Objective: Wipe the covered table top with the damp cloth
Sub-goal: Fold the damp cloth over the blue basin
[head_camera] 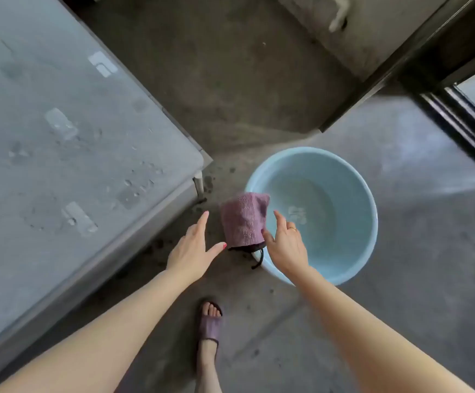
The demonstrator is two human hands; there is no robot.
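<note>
A pink terry cloth [243, 221] with a dark edge and a dangling dark thread is draped over the left rim of a light blue basin [361, 194] on the floor. My right hand [286, 245] pinches the cloth's lower right edge between thumb and fingers. My left hand [194, 249] is just left of the cloth, fingers spread, thumb tip close to its lower corner but apart from it. The covered table top [60, 137], grey with wet marks and reflections, fills the left side of the view.
Shallow water lies in the basin. The floor [259, 95] is bare concrete with dark wet spots near the table corner [205, 160]. A dark sliding door frame [457, 117] runs along the right. My foot in a pink sandal [209, 326] stands below the basin.
</note>
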